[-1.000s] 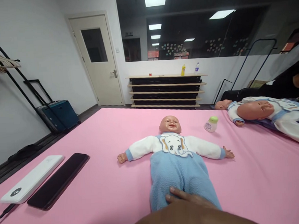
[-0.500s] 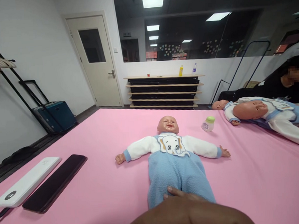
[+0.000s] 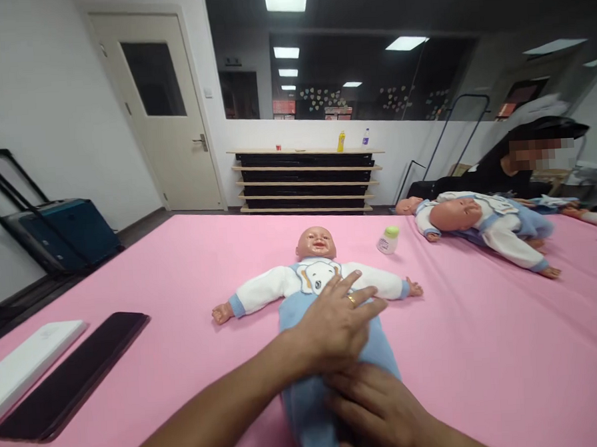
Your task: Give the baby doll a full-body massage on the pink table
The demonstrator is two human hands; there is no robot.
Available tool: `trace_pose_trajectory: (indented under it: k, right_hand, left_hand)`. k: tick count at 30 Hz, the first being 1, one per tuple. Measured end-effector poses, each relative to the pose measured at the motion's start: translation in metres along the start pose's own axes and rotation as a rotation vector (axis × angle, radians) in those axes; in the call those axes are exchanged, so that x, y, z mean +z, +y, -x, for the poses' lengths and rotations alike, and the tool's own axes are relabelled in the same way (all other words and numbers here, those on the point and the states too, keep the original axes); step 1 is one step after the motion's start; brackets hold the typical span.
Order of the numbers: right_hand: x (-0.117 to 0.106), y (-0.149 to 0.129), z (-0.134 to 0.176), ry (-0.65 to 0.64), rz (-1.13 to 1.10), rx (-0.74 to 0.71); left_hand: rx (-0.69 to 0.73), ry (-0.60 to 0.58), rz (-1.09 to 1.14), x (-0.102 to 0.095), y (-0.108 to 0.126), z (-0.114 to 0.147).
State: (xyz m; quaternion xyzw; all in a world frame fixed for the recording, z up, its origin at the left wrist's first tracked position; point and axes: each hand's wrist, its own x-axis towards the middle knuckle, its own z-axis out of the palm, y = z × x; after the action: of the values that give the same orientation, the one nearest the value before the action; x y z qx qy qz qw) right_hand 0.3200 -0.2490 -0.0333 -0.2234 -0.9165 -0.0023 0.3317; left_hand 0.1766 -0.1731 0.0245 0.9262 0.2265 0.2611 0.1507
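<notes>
A baby doll (image 3: 315, 244) lies on its back in front of me, arms spread, in a white and blue outfit with an elephant patch on the chest. My left hand (image 3: 339, 318) reaches over its belly with the fingers spread apart; a ring shows on one finger. Its fingertips cover part of the elephant patch. Lower down, my right hand (image 3: 381, 409) is curled at the doll's blue trousers (image 3: 308, 403), fingers bent round the cloth between the legs. These fingers are slightly blurred and partly hidden. The doll's feet are out of view.
A pink-covered table (image 3: 485, 347) holds a black phone (image 3: 76, 375), a white power bank (image 3: 33, 364) and a small green-capped bottle (image 3: 388, 241). More dolls (image 3: 478, 221) lie at the right, near another person (image 3: 515, 152). Behind stands a low shelf (image 3: 306, 176).
My left hand has come into view over the doll's belly. My right hand is now lower on the trousers, with fingers bent. The view has shifted to the right.
</notes>
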Motion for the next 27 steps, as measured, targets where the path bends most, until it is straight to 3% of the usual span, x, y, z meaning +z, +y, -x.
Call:
trace_pose_trajectory:
  k: [2, 5, 7, 9, 11, 13, 15, 18, 21, 24, 27]
  right_hand:
    - [-0.006, -0.009, 0.005, 0.056, 0.04, -0.016]
    - [-0.018, -0.021, 0.021, 0.093, 0.087, -0.062]
    - [-0.027, -0.029, 0.036, 0.113, 0.088, 0.019]
    - [-0.037, -0.04, 0.048, 0.136, 0.022, 0.322]
    - [-0.044, -0.051, 0.054, 0.106, -0.181, 0.805]
    - [-0.049, -0.062, 0.052, 0.082, -0.518, 1.241]
    - [-0.05, -0.069, 0.044, 0.129, -0.9, 1.481]
    - [-0.048, -0.073, 0.03, 0.264, -1.251, 1.587]
    - [-0.044, -0.071, 0.022, 0.341, -1.324, 1.651]
    - [-0.038, -0.071, 0.014, 0.239, -1.443, 1.633]
    - [-0.03, -0.075, 0.005, 0.09, -1.638, 1.453]
  left_hand:
    - [0.009, -0.083, -0.167, 0.02, -0.02, -0.002]
    - [0.026, -0.151, -0.237, 0.04, -0.034, 0.005]
    - [0.046, -0.158, -0.256, 0.045, -0.037, 0.009]
    - [0.053, -0.143, -0.275, 0.046, -0.037, 0.011]
    - [0.06, -0.119, -0.298, 0.046, -0.036, 0.011]
    - [0.072, -0.099, -0.319, 0.047, -0.036, 0.01]
    - [0.077, -0.089, -0.333, 0.049, -0.036, 0.01]
    - [0.066, -0.081, -0.336, 0.052, -0.038, 0.009]
    - [0.06, -0.072, -0.327, 0.053, -0.039, 0.009]
    - [0.047, -0.054, -0.314, 0.054, -0.038, 0.008]
    - [0.031, -0.03, -0.31, 0.054, -0.038, 0.008]
